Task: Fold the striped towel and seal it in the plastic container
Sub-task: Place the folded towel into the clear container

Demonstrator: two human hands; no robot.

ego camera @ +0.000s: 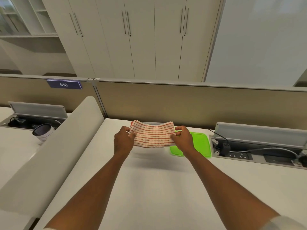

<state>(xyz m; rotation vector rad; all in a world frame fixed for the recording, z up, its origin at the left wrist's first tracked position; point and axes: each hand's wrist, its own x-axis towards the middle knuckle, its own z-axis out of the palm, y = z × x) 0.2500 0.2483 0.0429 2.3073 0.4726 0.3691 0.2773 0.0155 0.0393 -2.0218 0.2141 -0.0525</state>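
The folded towel (153, 134), white with red-orange stripes, is held up above the white desk (149, 188) as a small rectangle. My left hand (123, 141) pinches its left edge and my right hand (182, 138) pinches its right edge. Behind the towel's top edge, a thin clear rim of the plastic container (152, 123) shows; the towel hides the remainder of it. The green lid (199, 145) lies flat on the desk to the right, partly under my right hand.
A beige partition (182, 103) closes the desk's far side. An open cable tray (259, 151) with sockets and cords sits at the right. A curved white divider (58, 146) borders the left, with a dark cup (43, 131) on the neighbouring desk.
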